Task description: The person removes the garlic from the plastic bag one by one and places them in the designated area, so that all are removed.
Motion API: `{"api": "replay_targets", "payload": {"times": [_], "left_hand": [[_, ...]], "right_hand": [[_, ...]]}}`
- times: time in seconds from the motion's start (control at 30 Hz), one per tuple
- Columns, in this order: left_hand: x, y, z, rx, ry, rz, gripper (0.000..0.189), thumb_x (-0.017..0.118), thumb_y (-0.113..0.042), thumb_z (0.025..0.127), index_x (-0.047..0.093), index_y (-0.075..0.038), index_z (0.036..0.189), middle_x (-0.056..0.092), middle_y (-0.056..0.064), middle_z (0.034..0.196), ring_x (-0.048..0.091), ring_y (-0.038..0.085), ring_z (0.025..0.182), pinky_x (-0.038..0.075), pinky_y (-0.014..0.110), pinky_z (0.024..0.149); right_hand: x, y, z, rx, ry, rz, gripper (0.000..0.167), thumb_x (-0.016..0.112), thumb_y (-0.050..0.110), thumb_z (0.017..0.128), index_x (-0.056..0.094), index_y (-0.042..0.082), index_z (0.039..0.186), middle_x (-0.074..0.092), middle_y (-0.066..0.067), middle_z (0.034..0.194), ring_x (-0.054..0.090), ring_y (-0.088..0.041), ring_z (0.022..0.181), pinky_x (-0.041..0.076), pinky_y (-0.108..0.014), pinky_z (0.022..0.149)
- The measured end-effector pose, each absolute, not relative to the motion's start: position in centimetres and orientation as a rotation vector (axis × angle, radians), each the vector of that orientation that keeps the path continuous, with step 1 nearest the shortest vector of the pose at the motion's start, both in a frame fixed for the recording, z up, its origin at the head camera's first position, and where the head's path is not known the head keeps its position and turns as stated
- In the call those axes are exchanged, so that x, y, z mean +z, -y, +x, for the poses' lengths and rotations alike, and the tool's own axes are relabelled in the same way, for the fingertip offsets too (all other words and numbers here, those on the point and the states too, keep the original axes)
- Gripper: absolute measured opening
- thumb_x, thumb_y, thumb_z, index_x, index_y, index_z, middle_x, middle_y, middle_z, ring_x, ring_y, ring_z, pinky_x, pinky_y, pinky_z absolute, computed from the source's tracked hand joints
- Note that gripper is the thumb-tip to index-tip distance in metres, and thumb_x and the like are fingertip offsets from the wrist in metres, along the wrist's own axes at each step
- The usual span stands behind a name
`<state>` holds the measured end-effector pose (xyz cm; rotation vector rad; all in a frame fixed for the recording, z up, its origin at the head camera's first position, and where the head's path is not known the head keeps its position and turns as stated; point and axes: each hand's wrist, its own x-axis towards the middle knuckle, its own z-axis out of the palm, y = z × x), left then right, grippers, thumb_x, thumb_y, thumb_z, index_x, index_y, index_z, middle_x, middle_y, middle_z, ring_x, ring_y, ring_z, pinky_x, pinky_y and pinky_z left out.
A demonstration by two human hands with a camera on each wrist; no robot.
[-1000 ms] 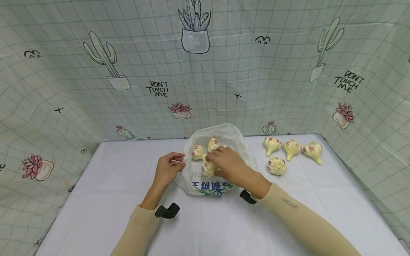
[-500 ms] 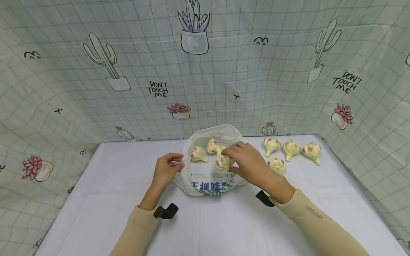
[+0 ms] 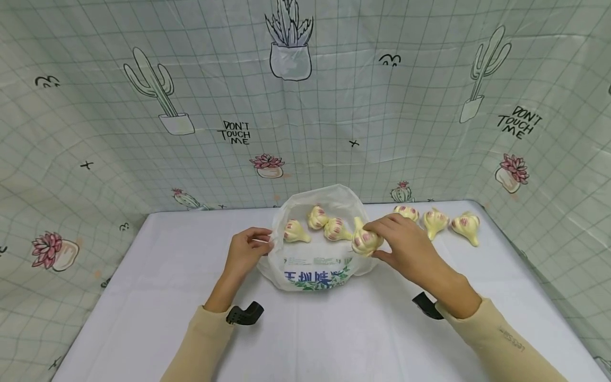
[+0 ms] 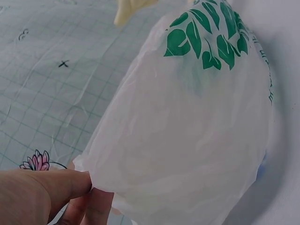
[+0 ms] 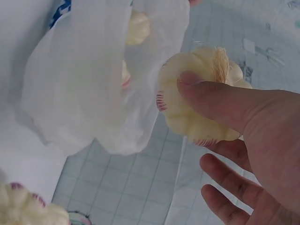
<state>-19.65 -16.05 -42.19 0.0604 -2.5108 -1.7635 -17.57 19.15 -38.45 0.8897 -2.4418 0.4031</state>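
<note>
The right hand (image 3: 406, 246) pinched a garlic bulb (image 3: 365, 241) at the plastic bag's (image 3: 315, 265) three o'clock rim; the left hand (image 3: 248, 249) gripped its nine o'clock edge, best kept taut.

A white table (image 3: 157, 297) carries it all. On it sits a white plastic bag (image 3: 315, 268) with green print, mouth open near the middle. To its right, garlic bulbs (image 3: 436, 222) lie in a loose row near the far edge, straight on the tabletop.

Bright, even light; head view's edges bend.
</note>
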Motion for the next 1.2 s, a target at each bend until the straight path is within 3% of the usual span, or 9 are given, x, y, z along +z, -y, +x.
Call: {"api": "replay_targets", "payload": {"times": [0.73,0.97,1.2], "left_hand": [[-41.8,16.4,-19.9,-1.781,2.544,0.067,0.031,0.073,0.006,0.092,0.071,0.005,0.124,0.07,0.021,0.115,0.068,0.016,0.09,0.052,0.017,0.071],[-42.0,16.4,-20.0,-1.764,2.552,0.085,0.032,0.074,0.006,0.091,0.072,0.003,0.123,0.071,0.019,0.114,0.068,0.016,0.089,0.051,0.017,0.07],[-42.1,16.6,-19.9,-1.767,2.548,0.084,0.031,0.074,0.006,0.092,0.071,0.004,0.123,0.07,0.019,0.114,0.067,0.013,0.086,0.055,0.022,0.074]], "right_hand": [[-39.2,-25.7,-16.0,0.415,2.447,0.721,0.065,0.101,-0.001,0.058,0.073,0.004,0.117,0.076,-0.011,0.109,0.067,-0.033,0.103,0.056,-0.052,0.086],[-39.7,-27.5,-15.7,0.404,2.482,0.656,0.064,0.1,0.001,0.06,0.073,0.002,0.118,0.076,-0.014,0.11,0.067,-0.037,0.105,0.054,-0.058,0.089],[-40.7,-29.4,-15.6,0.374,2.497,0.606,0.064,0.101,0.003,0.059,0.072,0.002,0.116,0.076,-0.014,0.108,0.067,-0.038,0.101,0.054,-0.056,0.082]]}}
